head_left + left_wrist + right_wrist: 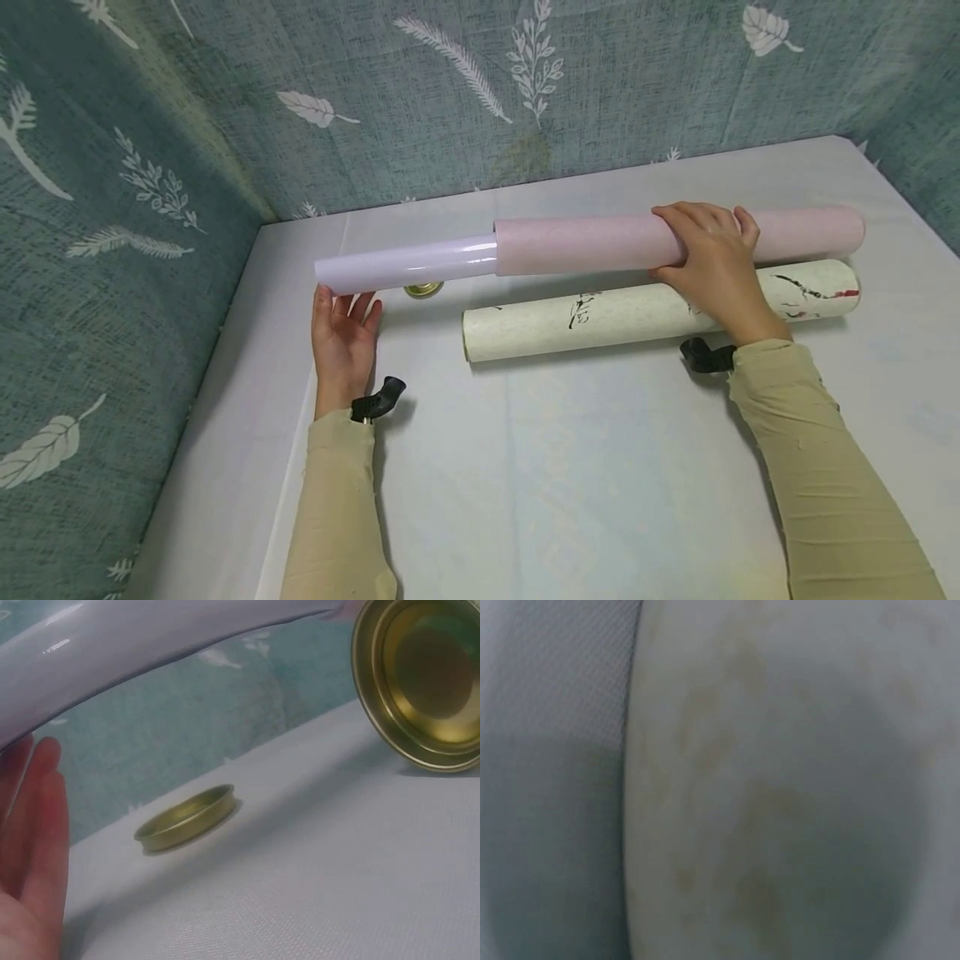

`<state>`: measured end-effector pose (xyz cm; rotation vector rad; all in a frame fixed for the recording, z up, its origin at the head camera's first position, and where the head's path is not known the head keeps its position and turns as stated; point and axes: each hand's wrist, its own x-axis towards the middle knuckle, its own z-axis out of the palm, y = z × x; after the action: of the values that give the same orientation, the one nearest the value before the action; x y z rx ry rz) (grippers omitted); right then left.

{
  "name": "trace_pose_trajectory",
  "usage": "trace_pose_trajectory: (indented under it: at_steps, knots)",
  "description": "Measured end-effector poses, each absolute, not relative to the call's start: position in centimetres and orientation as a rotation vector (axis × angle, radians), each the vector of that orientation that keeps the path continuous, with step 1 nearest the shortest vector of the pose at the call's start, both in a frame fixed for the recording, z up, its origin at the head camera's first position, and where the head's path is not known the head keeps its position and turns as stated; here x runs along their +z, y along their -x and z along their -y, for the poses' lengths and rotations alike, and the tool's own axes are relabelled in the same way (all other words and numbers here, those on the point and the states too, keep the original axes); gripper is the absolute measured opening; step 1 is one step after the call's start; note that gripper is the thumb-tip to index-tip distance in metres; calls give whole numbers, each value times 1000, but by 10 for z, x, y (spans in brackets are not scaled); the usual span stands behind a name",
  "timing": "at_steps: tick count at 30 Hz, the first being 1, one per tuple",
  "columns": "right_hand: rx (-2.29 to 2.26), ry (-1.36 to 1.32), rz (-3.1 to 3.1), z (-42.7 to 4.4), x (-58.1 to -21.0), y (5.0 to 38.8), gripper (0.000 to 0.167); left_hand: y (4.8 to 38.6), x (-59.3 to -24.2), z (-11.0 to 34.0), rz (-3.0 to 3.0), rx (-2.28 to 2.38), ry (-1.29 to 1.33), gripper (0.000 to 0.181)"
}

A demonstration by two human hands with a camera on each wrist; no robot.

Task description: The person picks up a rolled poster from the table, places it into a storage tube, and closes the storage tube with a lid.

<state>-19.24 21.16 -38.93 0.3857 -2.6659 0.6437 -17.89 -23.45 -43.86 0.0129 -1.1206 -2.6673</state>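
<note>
A white glossy roll [405, 265] sticks out of the left end of a pink tube [577, 245]. My right hand [716, 267] grips the pink tube from above, near its middle. At the roll's free end my left hand [345, 342] supports it from below, palm up with fingers extended; in the left wrist view the fingers [41, 825] touch the underside of the roll [150, 652]. A cream tube [555, 325] with dark brush marks lies in front of the pink one, below my right hand. The right wrist view shows only a blurred pale tube surface [705, 787].
A gold lid [423, 289] lies on the white table [570, 467] under the roll, also visible in the left wrist view [187, 821]. The cream tube's gold end [435, 667] is at right there. Leaf-patterned green cloth [450, 100] stands behind and left.
</note>
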Motion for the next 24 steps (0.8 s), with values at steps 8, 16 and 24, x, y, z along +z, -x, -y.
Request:
trace_pose_trajectory:
  at_steps: [8, 16, 24]
  knots:
    - [637, -386, 2670, -212, -390, 193, 69, 178, -437, 233, 1098, -2680, -7, 35]
    - [636, -383, 2677, -210, -388, 192, 70, 178, -437, 233, 1140, -2673, 0, 36]
    - [634, -391, 2676, -211, -388, 192, 69, 178, -435, 229, 1195, -2660, 13, 38]
